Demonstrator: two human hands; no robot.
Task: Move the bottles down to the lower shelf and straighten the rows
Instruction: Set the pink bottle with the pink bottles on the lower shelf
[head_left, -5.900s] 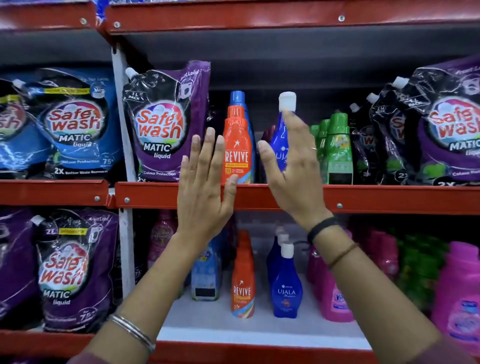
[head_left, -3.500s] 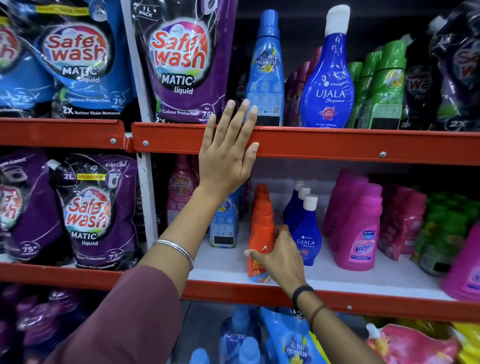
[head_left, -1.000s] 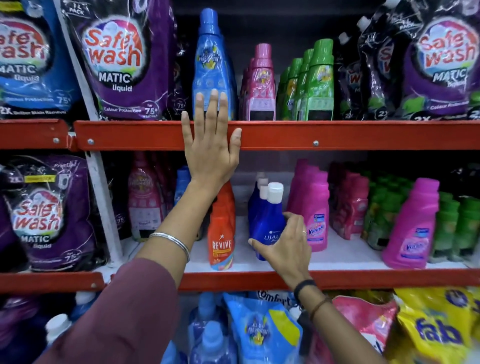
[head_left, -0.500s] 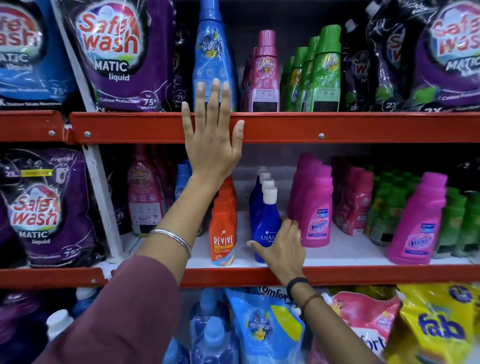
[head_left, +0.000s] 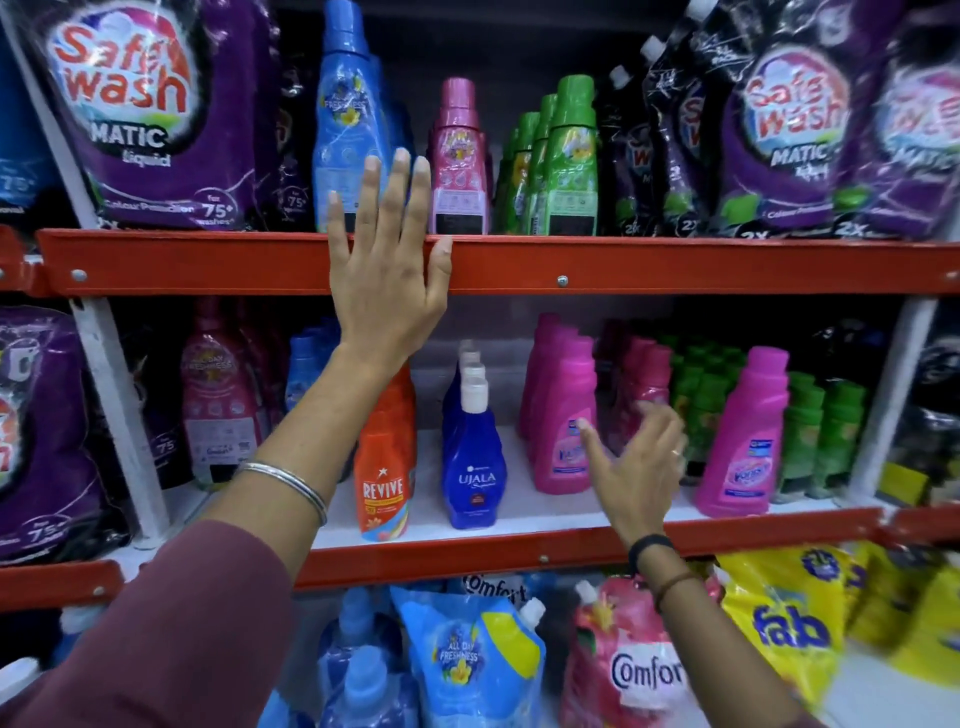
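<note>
1. Risk, as I judge it: the right hand (head_left: 636, 462), blurred and empty with fingers spread, hovers just in front of the pink bottles (head_left: 563, 415); a careless sweep could topple that row into the blue bottles (head_left: 472, 457).
2. The orange bottles (head_left: 384, 467) and blue bottles stand in rows on the lower shelf (head_left: 519, 553).
3. The left hand (head_left: 387, 270) lies flat and open against the upper shelf (head_left: 623, 265) edge, gripping nothing.
</note>
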